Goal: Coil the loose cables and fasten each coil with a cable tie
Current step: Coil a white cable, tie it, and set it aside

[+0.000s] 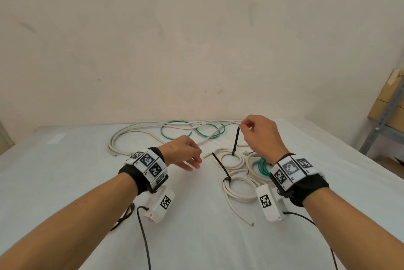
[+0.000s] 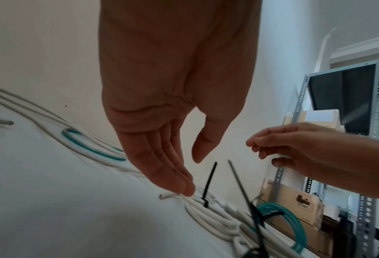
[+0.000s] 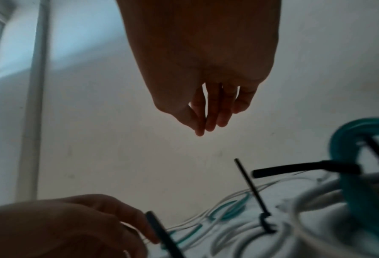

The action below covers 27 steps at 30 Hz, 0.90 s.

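Head view is showing the right hand (image 1: 261, 136) seemingly pinching an upright cable tie (image 1: 235, 141) on a white coil (image 1: 232, 161); wrist views are showing a gap instead. Left hand (image 1: 185, 153) is hovering, fingers relaxed.

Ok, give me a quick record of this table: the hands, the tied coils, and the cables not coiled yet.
left hand: open, fingertips by the far white cable coil
right hand: empty, fingers just above that coil's upright black cable tie
tied coils: far white cable coil, near white cable coil, green cable coil
uncoiled: long white cable and green cable at the back of the white table
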Each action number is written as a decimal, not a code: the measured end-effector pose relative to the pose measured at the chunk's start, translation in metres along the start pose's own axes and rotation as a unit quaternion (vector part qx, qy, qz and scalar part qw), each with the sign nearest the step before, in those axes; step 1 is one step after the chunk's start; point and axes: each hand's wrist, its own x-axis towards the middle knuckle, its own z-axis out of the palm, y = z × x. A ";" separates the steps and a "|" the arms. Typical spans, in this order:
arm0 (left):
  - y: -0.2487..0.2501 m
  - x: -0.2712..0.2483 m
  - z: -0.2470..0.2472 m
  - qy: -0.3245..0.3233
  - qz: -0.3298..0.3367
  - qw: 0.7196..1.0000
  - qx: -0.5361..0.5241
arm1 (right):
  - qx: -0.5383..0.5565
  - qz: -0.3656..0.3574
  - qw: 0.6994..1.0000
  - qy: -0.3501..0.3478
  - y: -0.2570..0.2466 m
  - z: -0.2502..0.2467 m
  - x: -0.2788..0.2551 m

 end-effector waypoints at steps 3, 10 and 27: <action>-0.010 0.015 -0.019 0.043 -0.023 0.998 0.042 | 0.056 -0.017 0.995 -0.081 -0.028 0.018 0.011; -0.034 0.061 -0.044 0.063 -0.050 0.966 0.244 | 0.009 -0.002 0.957 -0.290 -0.064 0.059 0.039; -0.009 0.065 -0.078 0.243 0.155 0.953 0.096 | 0.241 0.193 0.913 -0.268 -0.081 0.093 0.062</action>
